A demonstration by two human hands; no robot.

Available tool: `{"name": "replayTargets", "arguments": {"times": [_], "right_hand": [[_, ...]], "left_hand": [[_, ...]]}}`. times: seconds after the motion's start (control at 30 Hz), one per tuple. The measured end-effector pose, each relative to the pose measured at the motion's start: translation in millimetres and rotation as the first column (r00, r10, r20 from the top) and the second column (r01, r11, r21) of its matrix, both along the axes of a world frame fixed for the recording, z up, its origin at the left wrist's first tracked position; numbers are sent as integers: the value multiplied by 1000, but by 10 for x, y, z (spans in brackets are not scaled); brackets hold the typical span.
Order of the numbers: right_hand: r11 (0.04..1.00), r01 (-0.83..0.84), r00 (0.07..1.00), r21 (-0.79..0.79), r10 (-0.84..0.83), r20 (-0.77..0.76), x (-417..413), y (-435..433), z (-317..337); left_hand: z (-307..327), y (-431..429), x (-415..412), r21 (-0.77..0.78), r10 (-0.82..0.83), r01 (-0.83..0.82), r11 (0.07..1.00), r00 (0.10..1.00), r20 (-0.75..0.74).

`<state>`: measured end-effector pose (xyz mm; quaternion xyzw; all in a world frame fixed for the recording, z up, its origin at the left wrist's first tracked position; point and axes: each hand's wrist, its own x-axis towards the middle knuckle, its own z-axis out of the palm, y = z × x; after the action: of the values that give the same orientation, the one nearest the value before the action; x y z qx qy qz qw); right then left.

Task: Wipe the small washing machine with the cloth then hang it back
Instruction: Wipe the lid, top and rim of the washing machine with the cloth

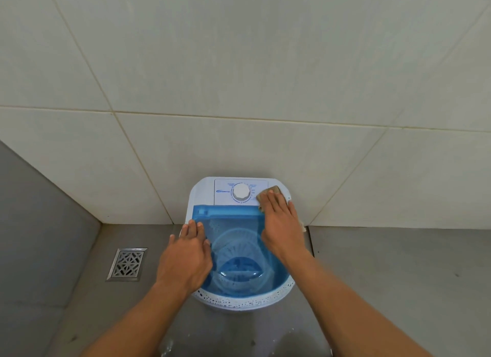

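The small white washing machine (pixel 204 189) stands on the floor against the tiled wall, with a see-through blue lid (pixel 236 250) and a white dial (pixel 241 191) on its control panel. My right hand (pixel 279 223) lies flat on a brownish cloth (pixel 271 192), pressing it on the panel's right end beside the dial. Most of the cloth is hidden under my fingers. My left hand (pixel 186 258) rests palm down on the lid's left edge, fingers spread, holding nothing.
A metal floor drain (pixel 127 263) sits in the grey floor left of the machine. Pale wall tiles (pixel 239 91) rise right behind it. A wet patch (pixel 239 340) shows on the floor in front of the machine.
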<state>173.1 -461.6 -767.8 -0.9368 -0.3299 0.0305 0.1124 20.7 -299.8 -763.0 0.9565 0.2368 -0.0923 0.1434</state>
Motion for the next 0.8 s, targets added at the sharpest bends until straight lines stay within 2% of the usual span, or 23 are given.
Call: {"name": "replayTargets", "arguments": {"times": [0.1, 0.17, 0.27, 0.4, 0.67, 0.8], "right_hand": [[988, -3, 998, 156, 14, -69, 208, 30, 21], [968, 70, 988, 241, -34, -151, 388, 63, 32], [955, 173, 947, 239, -95, -306, 589, 22, 57], [937, 238, 913, 254, -126, -388, 567, -51, 16], [874, 380, 888, 303, -253, -384, 190, -173, -181], [874, 388, 899, 293, -290, -327, -25, -231, -184]], "left_hand": [[-15, 16, -2, 3, -8, 8, 1000, 1000, -3], [-18, 16, 0, 13, -14, 14, 1000, 1000, -8], [-10, 3, 2, 16, -9, 10, 1000, 1000, -14], [0, -4, 5, 15, 0, 0, 1000, 1000, -11], [0, 9, 2, -4, -7, 7, 1000, 1000, -26], [22, 13, 0, -8, -6, 6, 1000, 1000, -28]]}}
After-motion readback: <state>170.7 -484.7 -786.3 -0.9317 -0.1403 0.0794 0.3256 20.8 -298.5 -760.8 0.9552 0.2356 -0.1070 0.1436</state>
